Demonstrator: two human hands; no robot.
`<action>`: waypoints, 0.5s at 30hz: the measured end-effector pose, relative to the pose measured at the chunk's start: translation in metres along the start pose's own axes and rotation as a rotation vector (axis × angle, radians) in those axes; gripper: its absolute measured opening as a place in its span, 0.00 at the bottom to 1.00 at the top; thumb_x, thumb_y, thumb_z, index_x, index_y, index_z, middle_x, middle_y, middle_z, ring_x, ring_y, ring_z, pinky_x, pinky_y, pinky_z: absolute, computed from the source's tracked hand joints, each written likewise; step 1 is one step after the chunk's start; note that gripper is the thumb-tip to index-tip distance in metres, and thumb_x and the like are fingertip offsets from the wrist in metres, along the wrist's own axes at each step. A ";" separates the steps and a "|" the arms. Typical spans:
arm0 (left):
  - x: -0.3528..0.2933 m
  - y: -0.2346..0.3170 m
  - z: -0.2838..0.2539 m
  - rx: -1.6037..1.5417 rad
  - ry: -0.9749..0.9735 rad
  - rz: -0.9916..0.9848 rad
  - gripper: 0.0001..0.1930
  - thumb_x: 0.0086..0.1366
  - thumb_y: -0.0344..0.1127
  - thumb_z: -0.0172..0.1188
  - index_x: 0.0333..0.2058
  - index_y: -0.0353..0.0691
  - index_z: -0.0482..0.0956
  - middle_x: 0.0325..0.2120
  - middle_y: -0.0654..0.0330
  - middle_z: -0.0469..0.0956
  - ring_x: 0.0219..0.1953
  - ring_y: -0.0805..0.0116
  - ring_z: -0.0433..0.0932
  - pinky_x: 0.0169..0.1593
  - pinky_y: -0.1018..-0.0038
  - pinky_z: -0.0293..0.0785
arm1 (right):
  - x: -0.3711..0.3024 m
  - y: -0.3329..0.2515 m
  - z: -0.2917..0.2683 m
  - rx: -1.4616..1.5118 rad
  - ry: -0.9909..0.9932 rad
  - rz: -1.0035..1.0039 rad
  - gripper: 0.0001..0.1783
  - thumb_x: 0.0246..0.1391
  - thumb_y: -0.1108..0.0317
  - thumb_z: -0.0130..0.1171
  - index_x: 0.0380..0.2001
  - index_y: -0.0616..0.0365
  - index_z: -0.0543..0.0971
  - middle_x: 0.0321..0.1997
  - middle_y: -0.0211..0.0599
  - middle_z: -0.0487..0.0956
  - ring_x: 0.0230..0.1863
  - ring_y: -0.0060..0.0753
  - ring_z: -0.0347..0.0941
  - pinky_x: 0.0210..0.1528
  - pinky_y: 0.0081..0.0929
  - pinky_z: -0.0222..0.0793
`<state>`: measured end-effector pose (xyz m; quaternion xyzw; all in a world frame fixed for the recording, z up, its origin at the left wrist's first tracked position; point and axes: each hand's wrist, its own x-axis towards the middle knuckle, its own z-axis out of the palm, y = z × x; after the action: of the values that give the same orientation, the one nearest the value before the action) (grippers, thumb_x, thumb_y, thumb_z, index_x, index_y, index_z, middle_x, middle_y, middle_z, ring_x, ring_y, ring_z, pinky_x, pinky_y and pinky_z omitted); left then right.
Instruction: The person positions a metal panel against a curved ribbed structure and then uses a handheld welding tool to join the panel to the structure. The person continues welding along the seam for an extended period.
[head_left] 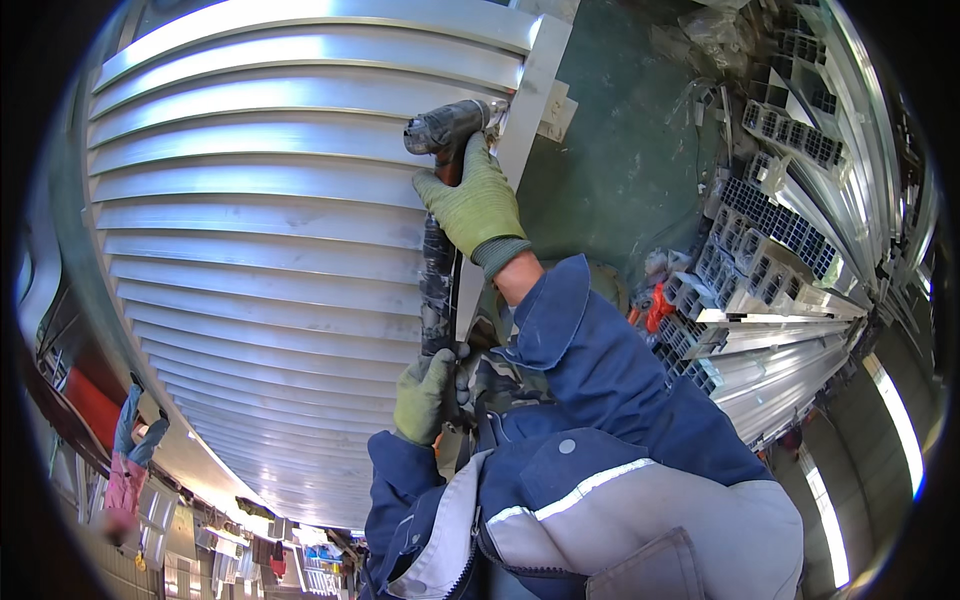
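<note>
My right hand [478, 205], in a yellow-green glove, is wrapped round the handle of a power drill [445, 128], dark and worn with an orange part on the grip. Its front end points right, against the side rail [527, 110] of a large silver louvred panel [270, 215]. Below that hand a long dark mottled piece [437, 285] runs down toward my body; whether it belongs to the drill I cannot tell. Closed at its lower end is my gloved left hand [425, 395], close to my jacket, and what its fingers hold is hidden.
Stacked metal profiles with square hollow ends [780, 230] lie on the right, with an orange-red object [660, 308] beside them. Crumpled clear plastic [718, 42] lies at the far right. A person in pink [122, 490] stands beyond the panel at lower left.
</note>
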<state>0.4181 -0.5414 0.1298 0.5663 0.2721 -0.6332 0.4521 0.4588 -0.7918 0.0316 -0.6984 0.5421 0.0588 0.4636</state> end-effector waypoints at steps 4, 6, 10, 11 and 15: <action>0.000 0.001 -0.001 0.030 0.015 -0.001 0.26 0.80 0.56 0.62 0.58 0.36 0.83 0.25 0.67 0.78 0.22 0.77 0.75 0.27 0.77 0.69 | 0.002 0.001 -0.003 0.006 -0.018 -0.017 0.49 0.57 0.45 0.75 0.70 0.67 0.70 0.62 0.64 0.82 0.63 0.66 0.81 0.64 0.50 0.77; 0.000 0.001 -0.001 0.037 0.030 0.002 0.25 0.80 0.54 0.63 0.56 0.36 0.85 0.25 0.67 0.79 0.23 0.78 0.76 0.28 0.78 0.70 | 0.003 0.000 -0.005 0.007 -0.030 -0.004 0.49 0.57 0.45 0.75 0.70 0.68 0.70 0.62 0.64 0.82 0.63 0.66 0.81 0.64 0.49 0.77; -0.003 0.006 0.002 0.033 0.045 0.012 0.22 0.80 0.50 0.65 0.54 0.34 0.89 0.27 0.67 0.82 0.25 0.79 0.78 0.30 0.79 0.73 | 0.004 0.003 -0.004 -0.055 -0.062 -0.007 0.57 0.59 0.40 0.70 0.78 0.67 0.59 0.64 0.68 0.79 0.61 0.71 0.81 0.62 0.54 0.79; -0.003 0.005 0.001 0.042 0.040 0.017 0.22 0.80 0.50 0.65 0.54 0.34 0.89 0.27 0.67 0.82 0.25 0.79 0.78 0.30 0.79 0.73 | 0.004 0.003 -0.005 -0.046 -0.072 -0.005 0.57 0.59 0.40 0.70 0.78 0.68 0.59 0.64 0.69 0.79 0.61 0.71 0.81 0.62 0.54 0.79; -0.004 0.007 0.002 0.066 0.021 -0.010 0.26 0.80 0.56 0.62 0.58 0.36 0.84 0.24 0.67 0.78 0.22 0.78 0.75 0.26 0.78 0.69 | 0.003 0.003 -0.006 -0.031 -0.083 -0.012 0.56 0.59 0.41 0.70 0.77 0.68 0.59 0.64 0.69 0.80 0.60 0.71 0.81 0.62 0.54 0.78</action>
<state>0.4226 -0.5451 0.1356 0.5861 0.2590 -0.6380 0.4271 0.4554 -0.7980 0.0311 -0.7059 0.5172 0.0933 0.4749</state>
